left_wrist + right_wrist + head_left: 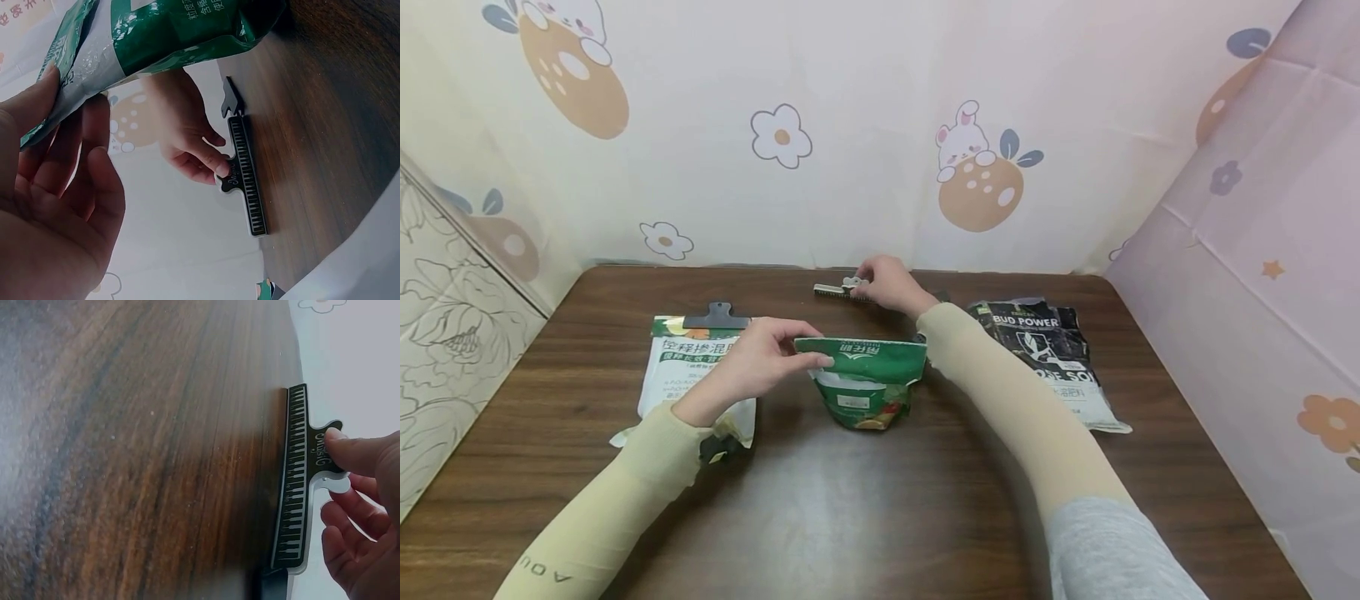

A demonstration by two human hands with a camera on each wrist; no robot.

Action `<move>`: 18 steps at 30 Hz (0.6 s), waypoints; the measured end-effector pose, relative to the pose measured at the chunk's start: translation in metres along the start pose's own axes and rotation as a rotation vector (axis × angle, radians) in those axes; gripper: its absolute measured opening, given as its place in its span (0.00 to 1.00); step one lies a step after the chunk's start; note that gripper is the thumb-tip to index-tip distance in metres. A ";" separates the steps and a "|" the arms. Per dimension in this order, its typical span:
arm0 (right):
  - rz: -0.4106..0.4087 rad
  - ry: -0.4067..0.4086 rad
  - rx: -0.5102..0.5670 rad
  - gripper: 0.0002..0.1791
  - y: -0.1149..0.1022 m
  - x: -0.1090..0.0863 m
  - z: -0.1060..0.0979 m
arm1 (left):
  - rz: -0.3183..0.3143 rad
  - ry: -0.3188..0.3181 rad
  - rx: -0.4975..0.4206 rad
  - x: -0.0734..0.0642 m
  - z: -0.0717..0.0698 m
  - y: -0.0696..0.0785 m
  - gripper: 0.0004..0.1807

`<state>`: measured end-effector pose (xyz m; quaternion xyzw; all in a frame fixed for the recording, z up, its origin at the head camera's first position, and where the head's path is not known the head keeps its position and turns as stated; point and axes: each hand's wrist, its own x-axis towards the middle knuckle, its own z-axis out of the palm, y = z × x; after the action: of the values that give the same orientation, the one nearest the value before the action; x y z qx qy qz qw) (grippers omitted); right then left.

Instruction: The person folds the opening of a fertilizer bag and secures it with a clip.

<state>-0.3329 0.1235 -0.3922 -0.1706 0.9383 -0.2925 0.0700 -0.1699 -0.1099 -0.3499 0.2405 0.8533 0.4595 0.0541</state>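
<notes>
My left hand [763,358] pinches the top edge of a green bag [868,361] between thumb and fingers. The bag stands upright mid-table, its green top band facing me. Farther back, my right hand [891,283] pinches the handle of a long bag clip [829,291] with a piano-key pattern. In the right wrist view, thumb and fingers squeeze the two handle tabs of this clip [295,481], whose long bar lies close over the table. The left wrist view shows a second dark clip [232,97] just past its end.
To the left lies a white bag [681,379] with a black clip [718,317] along its top. A black and white bag [1037,333] marked "BUD POWER" lies to the right, beside my right forearm. A patterned curtain [865,200] hangs behind the brown table [820,517].
</notes>
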 end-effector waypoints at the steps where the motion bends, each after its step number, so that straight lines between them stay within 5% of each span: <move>1: -0.004 0.000 0.001 0.11 -0.001 -0.001 0.000 | -0.001 -0.008 0.003 0.000 0.000 0.000 0.13; 10: -0.017 0.002 -0.014 0.11 0.001 -0.005 -0.004 | -0.012 -0.122 0.014 0.002 0.002 -0.004 0.16; 18: -0.045 0.016 0.011 0.13 -0.008 -0.015 -0.020 | 0.002 -0.131 0.017 0.001 0.002 -0.004 0.12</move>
<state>-0.3215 0.1330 -0.3710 -0.1889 0.9331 -0.3006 0.0569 -0.1718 -0.1095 -0.3546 0.2715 0.8514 0.4358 0.1071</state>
